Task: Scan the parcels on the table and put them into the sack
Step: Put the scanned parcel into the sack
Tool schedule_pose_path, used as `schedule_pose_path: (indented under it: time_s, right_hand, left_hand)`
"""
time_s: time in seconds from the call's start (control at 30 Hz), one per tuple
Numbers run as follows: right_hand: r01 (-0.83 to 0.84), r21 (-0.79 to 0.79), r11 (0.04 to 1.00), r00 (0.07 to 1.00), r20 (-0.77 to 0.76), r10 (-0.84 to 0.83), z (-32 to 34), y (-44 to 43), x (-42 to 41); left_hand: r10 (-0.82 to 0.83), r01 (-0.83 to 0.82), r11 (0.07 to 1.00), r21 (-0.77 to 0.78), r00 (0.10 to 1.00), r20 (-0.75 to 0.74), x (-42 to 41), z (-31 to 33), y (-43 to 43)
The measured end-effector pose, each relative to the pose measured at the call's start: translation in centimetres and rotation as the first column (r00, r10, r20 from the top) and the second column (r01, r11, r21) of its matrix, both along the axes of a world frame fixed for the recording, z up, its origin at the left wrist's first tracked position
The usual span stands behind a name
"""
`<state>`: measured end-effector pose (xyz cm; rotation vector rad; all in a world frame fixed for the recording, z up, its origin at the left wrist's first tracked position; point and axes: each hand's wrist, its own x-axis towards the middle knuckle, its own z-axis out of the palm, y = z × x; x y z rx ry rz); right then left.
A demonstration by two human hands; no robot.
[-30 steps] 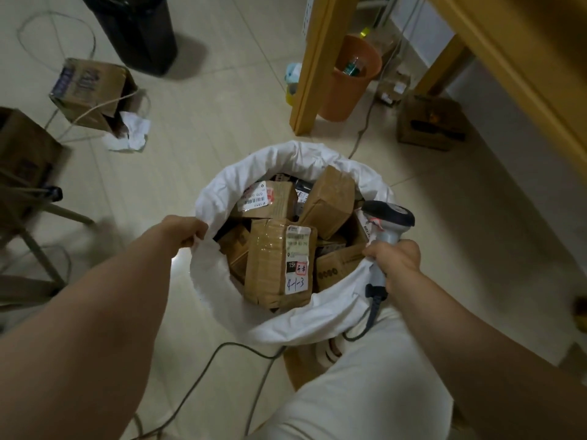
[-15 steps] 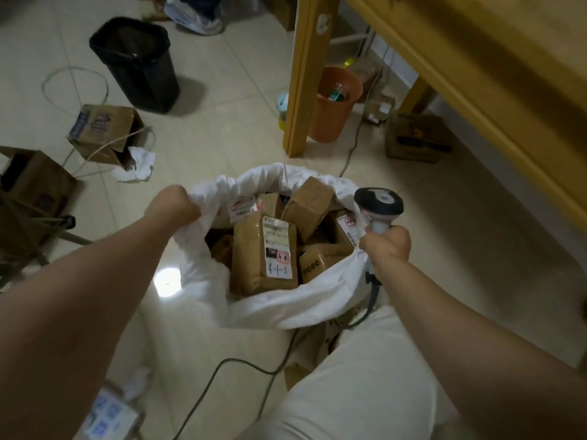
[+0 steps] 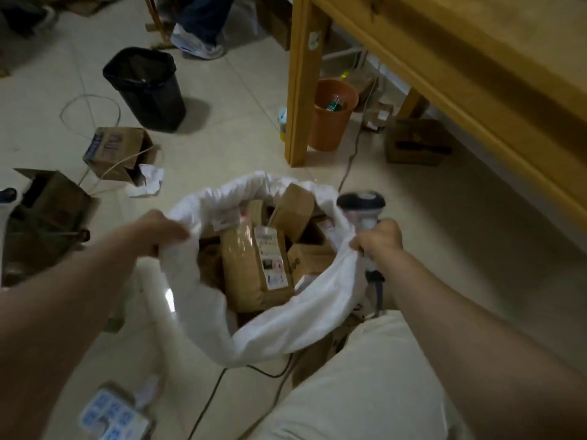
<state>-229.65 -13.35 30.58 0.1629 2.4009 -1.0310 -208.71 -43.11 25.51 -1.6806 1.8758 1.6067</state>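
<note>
The left hand (image 3: 162,231) is closed on the left rim of the white sack (image 3: 279,331), pinching a fold of the cloth. The sack stands on the floor, its mouth open, full of brown parcels (image 3: 254,268) almost to the rim. I judge it heavy now, while the cloth is soft and thin (it may slip or stretch), so the best hold is a thick bunch of rim on both sides. The right hand (image 3: 379,241) grips the right rim and the scanner (image 3: 362,206) together, which makes this hold weaker. Around it: open cartons (image 3: 117,154) and a black bin (image 3: 147,87) at left, a cable (image 3: 206,404) on the floor under the sack, and the table leg (image 3: 298,90) just behind. The cable could catch.
</note>
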Motion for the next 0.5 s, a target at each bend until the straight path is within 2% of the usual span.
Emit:
schedule_pose_path:
  time_s: [0.07,0.13,0.17,0.27,0.33,0.4,0.5]
  right_hand:
    - [0.017,0.070,0.997,0.996,0.090,-0.023,-2.0,0.1,-0.3]
    - [0.050,0.055,0.997,0.990,0.126,-0.057,-3.0,-0.2,-1.6]
    - [0.065,0.028,0.997,0.988,0.135,-0.068,-3.3,-0.4,-2.5]
    - [0.104,-0.044,0.994,0.985,0.143,-0.097,-4.4,-1.7,-5.0]
    - [0.103,-0.060,0.993,0.979,0.182,-0.091,-5.3,-3.2,-6.3]
    - [0.082,-0.079,0.993,0.969,0.241,-0.060,-6.5,-4.6,-7.1]
    - [0.067,-0.122,0.990,0.931,0.364,-0.018,-7.8,-5.0,-7.1]
  left_hand:
    - [-0.127,0.192,0.961,-0.200,0.946,0.299,0.1,-1.5,1.8]
    - [-0.272,0.387,0.908,-0.159,0.835,0.479,0.4,-3.0,2.5]
    - [-0.281,0.407,0.898,-0.167,0.824,0.492,0.3,-3.4,1.6]
    - [-0.180,0.326,0.902,-0.283,0.880,0.438,-2.1,-4.2,-0.5]
    - [-0.131,0.328,0.875,-0.355,0.868,0.480,-4.5,-5.2,-1.5]
    - [-0.134,0.372,0.858,-0.355,0.828,0.545,-7.1,-5.9,-2.0]
    - [-0.184,0.407,0.854,-0.323,0.818,0.545,-9.3,-7.0,-2.3]
